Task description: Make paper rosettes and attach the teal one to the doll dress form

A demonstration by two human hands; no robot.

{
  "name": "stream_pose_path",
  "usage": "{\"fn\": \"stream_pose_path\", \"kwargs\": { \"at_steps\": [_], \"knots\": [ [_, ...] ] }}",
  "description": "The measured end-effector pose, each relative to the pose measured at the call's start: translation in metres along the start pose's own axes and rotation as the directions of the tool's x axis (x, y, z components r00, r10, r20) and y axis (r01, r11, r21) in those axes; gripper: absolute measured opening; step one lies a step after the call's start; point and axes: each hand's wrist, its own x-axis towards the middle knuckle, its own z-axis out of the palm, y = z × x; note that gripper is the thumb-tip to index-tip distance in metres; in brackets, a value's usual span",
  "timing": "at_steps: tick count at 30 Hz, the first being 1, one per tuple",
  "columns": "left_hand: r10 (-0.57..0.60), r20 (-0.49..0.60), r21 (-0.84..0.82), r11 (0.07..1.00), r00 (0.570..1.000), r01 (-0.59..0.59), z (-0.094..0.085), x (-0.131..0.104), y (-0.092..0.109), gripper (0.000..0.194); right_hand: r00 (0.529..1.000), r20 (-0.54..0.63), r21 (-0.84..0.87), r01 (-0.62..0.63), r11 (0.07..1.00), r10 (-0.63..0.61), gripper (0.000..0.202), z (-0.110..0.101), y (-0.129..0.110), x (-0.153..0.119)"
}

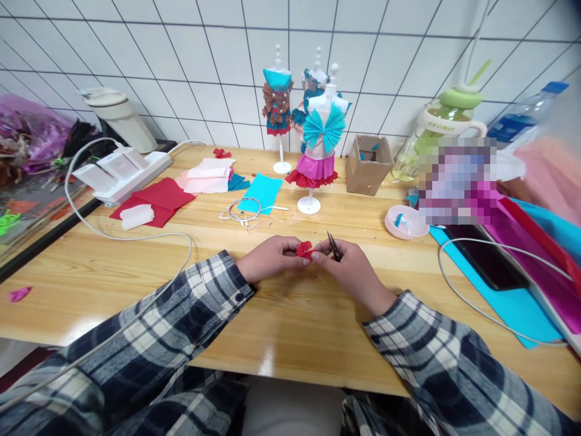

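Note:
Over the near middle of the table, my left hand (275, 257) is closed on a small gathered piece of red crepe paper (305, 249). My right hand (356, 266) meets it there, its thumb and index finger pinching the right end of the red paper. A pair of small dark scissors (334, 247) is also tucked in my right hand, blades pointing up and away. Straight ahead stands a mini dress form (324, 130) with a turquoise pleated bow and a pink and red paper skirt. Two more dressed forms, one of them a brown and teal form (277, 100), stand behind.
A coil of wire (245, 209) lies by a turquoise sheet (262, 192). Red paper (158, 203) and a power strip (131, 175) are at left. A pink bowl (405, 223), a cardboard box (368, 165) and a phone (488, 254) stand or lie at right. White cables cross both sides.

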Motion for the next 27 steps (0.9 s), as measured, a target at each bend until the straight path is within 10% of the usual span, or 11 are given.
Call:
{"fn": "stream_pose_path", "kwargs": {
  "at_steps": [10,27],
  "knots": [
    [0.072,0.068,0.200,0.976,0.995,-0.084,-0.0063,0.0005,0.0018,0.017,1.000,0.013,0.045,0.008,0.999,-0.008,0.013,-0.0001,0.0000,0.0018],
    [-0.044,-0.047,-0.088,0.995,0.998,0.040,-0.0011,0.0015,-0.0031,0.027,1.000,0.019,0.130,-0.003,0.991,0.001,0.033,0.0004,-0.0012,-0.0010]
  ]
}}
